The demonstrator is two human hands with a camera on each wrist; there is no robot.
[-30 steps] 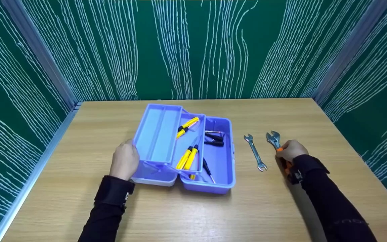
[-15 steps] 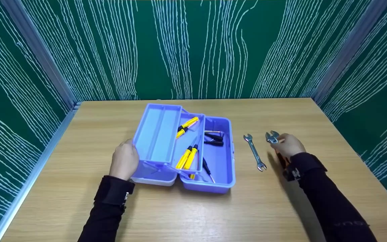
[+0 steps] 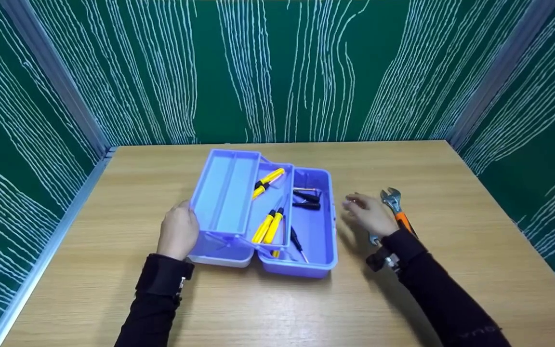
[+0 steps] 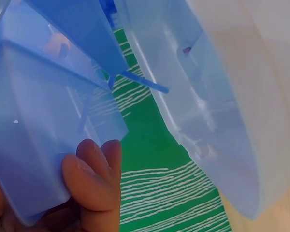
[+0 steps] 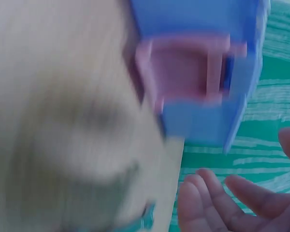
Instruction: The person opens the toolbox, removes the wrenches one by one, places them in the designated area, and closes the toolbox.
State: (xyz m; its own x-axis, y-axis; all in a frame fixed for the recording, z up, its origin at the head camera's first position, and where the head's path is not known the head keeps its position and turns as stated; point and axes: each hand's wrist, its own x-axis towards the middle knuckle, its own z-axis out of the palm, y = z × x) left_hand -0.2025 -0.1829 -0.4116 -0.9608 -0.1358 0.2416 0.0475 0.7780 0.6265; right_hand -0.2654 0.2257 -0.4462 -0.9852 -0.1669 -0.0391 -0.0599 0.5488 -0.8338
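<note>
A purple-blue plastic toolbox (image 3: 324, 231) stands unfolded, with stepped trays swung out to the left. My left hand (image 3: 179, 230) grips the upper tray (image 3: 224, 193) at its near left side; in the left wrist view curled fingers (image 4: 92, 181) wrap its corner. To the right of the box, my right hand (image 3: 371, 212) hovers with nothing held, its fingers loosely extended. Beneath it an open-ended wrench (image 3: 374, 239) is mostly hidden. An orange-handled adjustable wrench (image 3: 403, 219) lies just right of that hand.
Yellow-handled screwdrivers (image 3: 273, 226) lie in the middle tray. Black-handled tools (image 3: 306, 206) sit in the box's bottom. A pink latch (image 5: 179, 72) is on the box's outer wall. Green panels (image 3: 287, 72) with white lines border the wooden table (image 3: 258, 313).
My right hand has let go of the adjustable wrench, left on the table, and moved left over the open-ended wrench toward the toolbox. My left hand has stayed on the tray.
</note>
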